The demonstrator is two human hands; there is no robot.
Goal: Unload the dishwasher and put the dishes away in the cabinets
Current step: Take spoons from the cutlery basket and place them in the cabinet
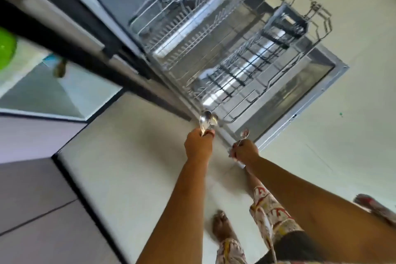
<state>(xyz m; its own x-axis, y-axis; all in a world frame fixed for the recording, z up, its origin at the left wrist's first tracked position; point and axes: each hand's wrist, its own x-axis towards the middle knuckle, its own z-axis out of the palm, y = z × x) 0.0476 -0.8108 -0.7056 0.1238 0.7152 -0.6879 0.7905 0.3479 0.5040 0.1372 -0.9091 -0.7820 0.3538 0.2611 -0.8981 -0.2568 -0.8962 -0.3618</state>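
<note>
Found the dishwasher door (317,79) lowered flat and the lower rack (192,49) drawn out over it, lying from twelve to two o'clock of the hands. Saw no plates or cups among the tines. Noted a cutlery basket (285,25) at the rack's far end, at one o'clock, contents not discernible.

Judged the step as cutlery removal, late in unloading, with the rack apparently bare, subject to blur.

Recorded the left hand (199,146) fisted round the handles of a bunch of spoons (207,121), bowls fanning toward twelve o'clock, just over the near edge of the door. Recorded the right hand (246,152), just beside it at three o'clock, curled round the handle of a single utensil (244,134) — spoon or fork, cannot tell. Found the hands apart, not touching, each clamped on its own cutlery.

Judged the next move to call for turning away toward a drawer or cabinet, with both grips kept firm against any handle slipping. Saw no open drawer in view — cannot name the destination.
</note>
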